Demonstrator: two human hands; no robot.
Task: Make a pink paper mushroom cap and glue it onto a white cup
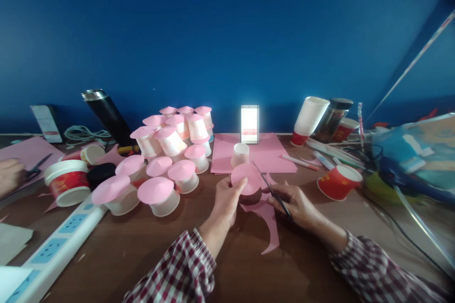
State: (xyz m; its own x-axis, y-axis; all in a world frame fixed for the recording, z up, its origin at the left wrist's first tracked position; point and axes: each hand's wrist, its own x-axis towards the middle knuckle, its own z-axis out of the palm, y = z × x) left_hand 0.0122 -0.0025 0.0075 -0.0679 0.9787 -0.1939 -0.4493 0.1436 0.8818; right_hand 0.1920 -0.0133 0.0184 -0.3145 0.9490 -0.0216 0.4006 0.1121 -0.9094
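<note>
My left hand [229, 201] pinches a round pink paper disc [245, 181] between thumb and fingers. Closed around dark scissors [279, 197], my right hand [296, 206] is just right of the disc, with the blades pointing up and left beside its edge. Under my hands hangs or lies a curved pink paper offcut [268, 227]; which of the two I cannot tell. A white paper cup [241, 154] stands behind the disc, in front of or on a stack of pink paper [273, 151].
Several paper cups with pink cone tops [155, 191] stand to the left, near a white power strip [60, 241]. A black flask [106, 116] leans at the back. To the right are a red cup [339, 182] and stacked cups [309, 118]. Another person's hand [10, 175] is far left.
</note>
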